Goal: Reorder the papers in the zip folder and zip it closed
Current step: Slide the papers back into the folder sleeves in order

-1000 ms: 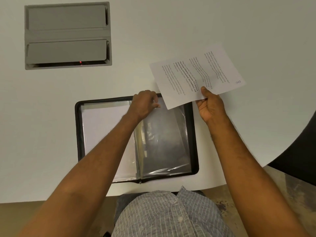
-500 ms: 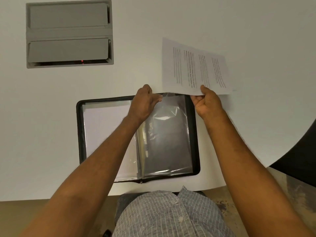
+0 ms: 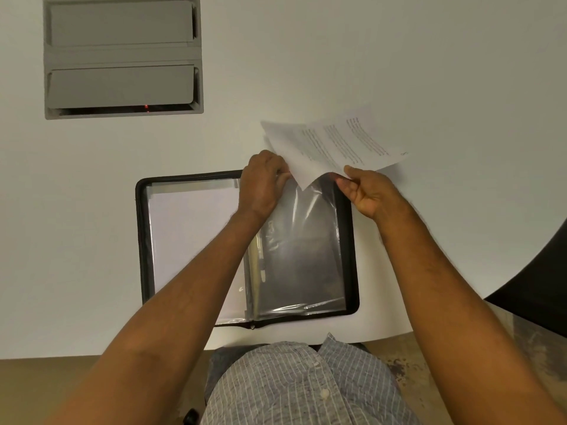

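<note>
A black zip folder (image 3: 140,240) lies open on the white table, near its front edge. Its left half shows a white paper (image 3: 190,234) behind plastic. On the right half lies a clear, glossy plastic sleeve (image 3: 303,250). My left hand (image 3: 264,182) pinches the sleeve's top edge at the folder's far side. My right hand (image 3: 366,188) pinches the near edge of a printed sheet (image 3: 334,145), which is tilted, with one corner pointing down at the sleeve's top opening. A second sheet edge seems to peek out under it at the left.
A grey double-flap hatch (image 3: 122,56) is set into the white table (image 3: 399,56) at the far left, with a small red light in its lower slot. The table's curved edge runs at the right, with a dark shape (image 3: 540,289) beyond it.
My right hand has swung the printed sheet from the right side toward the folder and tilted it, so its corner now meets the sleeve's top. My left hand stayed at the sleeve's top edge.
</note>
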Action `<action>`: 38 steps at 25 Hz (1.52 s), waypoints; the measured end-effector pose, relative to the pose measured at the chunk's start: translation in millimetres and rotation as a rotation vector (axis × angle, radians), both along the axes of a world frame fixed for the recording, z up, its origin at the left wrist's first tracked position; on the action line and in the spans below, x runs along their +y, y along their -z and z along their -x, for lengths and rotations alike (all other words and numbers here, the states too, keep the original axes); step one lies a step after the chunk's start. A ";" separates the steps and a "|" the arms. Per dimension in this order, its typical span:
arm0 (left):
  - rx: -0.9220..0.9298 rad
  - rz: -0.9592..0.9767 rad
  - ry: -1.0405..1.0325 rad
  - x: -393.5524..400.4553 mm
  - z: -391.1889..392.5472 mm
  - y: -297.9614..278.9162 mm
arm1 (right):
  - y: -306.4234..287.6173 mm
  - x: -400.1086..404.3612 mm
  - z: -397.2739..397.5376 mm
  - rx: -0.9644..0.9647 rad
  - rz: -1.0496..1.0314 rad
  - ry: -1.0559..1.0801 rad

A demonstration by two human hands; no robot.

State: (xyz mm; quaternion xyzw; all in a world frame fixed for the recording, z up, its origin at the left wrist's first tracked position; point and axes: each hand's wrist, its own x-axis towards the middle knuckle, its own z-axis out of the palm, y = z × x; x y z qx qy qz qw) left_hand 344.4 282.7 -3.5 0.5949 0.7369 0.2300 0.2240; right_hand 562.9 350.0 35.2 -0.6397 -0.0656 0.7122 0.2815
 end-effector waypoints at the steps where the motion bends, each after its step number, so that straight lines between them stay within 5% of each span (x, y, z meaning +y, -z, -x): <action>1: -0.010 -0.003 0.008 0.5 -0.9 -0.9 | -3.6 3.1 -1.2 0.009 -0.013 0.031; 6: -0.016 0.285 0.130 10.4 -7.9 -10.0 | -13.3 18.3 1.6 0.011 -0.188 0.043; 12: -0.025 0.364 0.185 20.9 -28.0 -13.2 | -17.0 31.6 12.0 -0.217 -0.406 -0.146; 18: -0.310 0.467 0.045 29.4 -45.7 -14.6 | -12.6 45.2 14.6 -0.453 -0.492 -0.344; 38: -0.507 0.313 -0.161 31.9 -38.9 -18.9 | -16.6 102.0 30.9 -0.466 -0.484 -0.960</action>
